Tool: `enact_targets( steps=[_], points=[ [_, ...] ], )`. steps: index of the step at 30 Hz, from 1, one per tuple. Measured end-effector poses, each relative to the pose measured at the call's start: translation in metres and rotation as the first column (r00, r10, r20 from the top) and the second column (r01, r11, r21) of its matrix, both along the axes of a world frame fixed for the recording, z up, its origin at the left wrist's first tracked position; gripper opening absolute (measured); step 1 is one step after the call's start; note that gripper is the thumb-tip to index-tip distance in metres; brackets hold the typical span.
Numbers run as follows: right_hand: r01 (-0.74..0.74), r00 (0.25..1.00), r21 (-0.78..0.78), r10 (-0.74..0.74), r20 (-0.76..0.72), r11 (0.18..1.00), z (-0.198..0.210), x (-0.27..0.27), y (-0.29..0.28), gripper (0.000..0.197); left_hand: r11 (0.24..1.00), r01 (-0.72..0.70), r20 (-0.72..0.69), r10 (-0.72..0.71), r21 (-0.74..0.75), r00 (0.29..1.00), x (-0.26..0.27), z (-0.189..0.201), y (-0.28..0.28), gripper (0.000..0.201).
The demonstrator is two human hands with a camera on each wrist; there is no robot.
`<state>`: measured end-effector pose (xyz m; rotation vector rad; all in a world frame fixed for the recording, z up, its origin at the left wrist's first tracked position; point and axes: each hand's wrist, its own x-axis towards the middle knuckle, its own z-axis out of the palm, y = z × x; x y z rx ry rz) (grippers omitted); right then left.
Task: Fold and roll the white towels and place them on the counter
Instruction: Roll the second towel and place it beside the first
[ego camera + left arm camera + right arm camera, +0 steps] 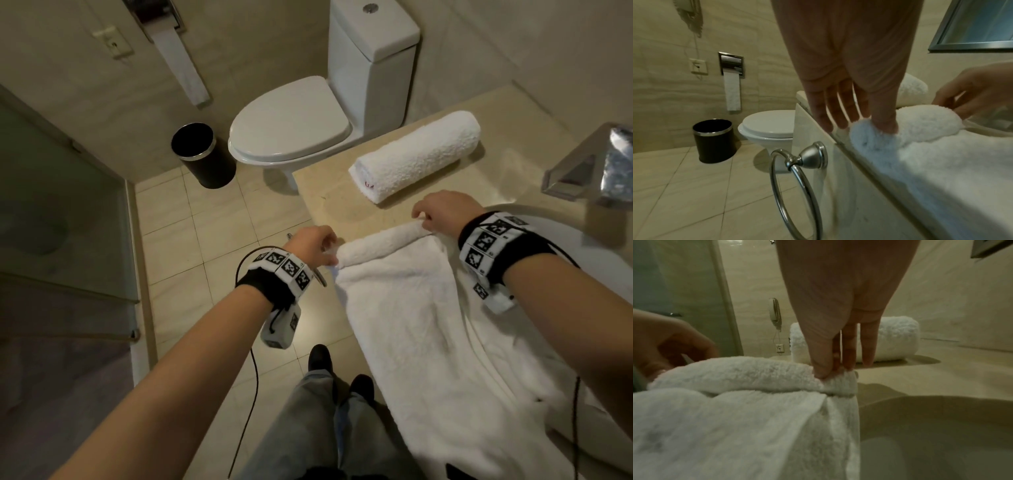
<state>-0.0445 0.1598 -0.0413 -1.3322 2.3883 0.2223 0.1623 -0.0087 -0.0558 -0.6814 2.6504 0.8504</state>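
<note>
A white towel (pixel 428 325) lies flat along the beige counter (pixel 329 205), its far end turned over into a short roll (pixel 380 241). My left hand (pixel 327 255) holds the roll's left end at the counter's edge, thumb pressed into the cloth (pixel 884 125). My right hand (pixel 423 219) pinches the roll's right end (pixel 838 382) between thumb and fingers (pixel 824 366). Behind it on the counter rests a finished rolled towel (pixel 416 156), apart from both hands.
A chrome faucet (pixel 589 168) and the white sink basin (pixel 599 233) sit to the right of the towel. A metal towel ring (pixel 795 186) hangs on the counter's side. A toilet (pixel 291 123) and black bin (pixel 202 154) stand beyond on the tiled floor.
</note>
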Motion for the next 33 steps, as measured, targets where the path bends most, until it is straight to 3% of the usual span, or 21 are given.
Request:
enact_targets(
  steps=[9, 13, 21, 24, 27, 30, 33],
  points=[
    [-0.028, 0.995, 0.008, 0.027, 0.099, 1.0, -0.007, 0.003, 0.003, 0.028, 0.999, 0.023, 0.122, -0.02, -0.022, 0.992, -0.003, -0.007, 0.01, 0.041],
    [-0.033, 0.996, -0.007, 0.033, 0.088, 0.999, -0.01, 0.0, -0.003, 0.023, 1.0, -0.027, 0.065, 0.027, -0.002, 0.997, -0.002, -0.009, 0.006, 0.038],
    [0.039, 0.999, -0.228, -0.044, -0.018, 0.973, -0.019, 0.009, -0.029, 0.022, 0.988, -0.095, -0.023, 0.093, -0.124, 0.995, -0.012, -0.01, -0.032, 0.036],
    [-0.005, 0.997, -0.267, -0.017, -0.081, 0.964, -0.02, 0.011, -0.029, 0.02, 0.986, -0.123, -0.068, 0.115, -0.117, 0.991, -0.01, -0.015, -0.033, 0.034],
    [-0.186, 0.978, -0.328, 0.143, -0.151, 0.926, -0.018, 0.011, -0.025, 0.017, 0.973, -0.231, -0.173, 0.228, 0.003, 0.958, 0.001, -0.023, -0.029, 0.033],
    [-0.322, 0.942, -0.229, 0.286, -0.177, 0.919, -0.02, 0.007, -0.024, 0.035, 0.904, -0.375, -0.253, 0.419, 0.206, 0.872, 0.01, -0.032, -0.024, 0.033],
    [-0.421, 0.897, -0.165, 0.382, -0.225, 0.892, -0.017, 0.011, -0.024, 0.038, 0.822, -0.478, -0.25, 0.556, 0.31, 0.793, 0.012, -0.038, -0.02, 0.031]
  ],
)
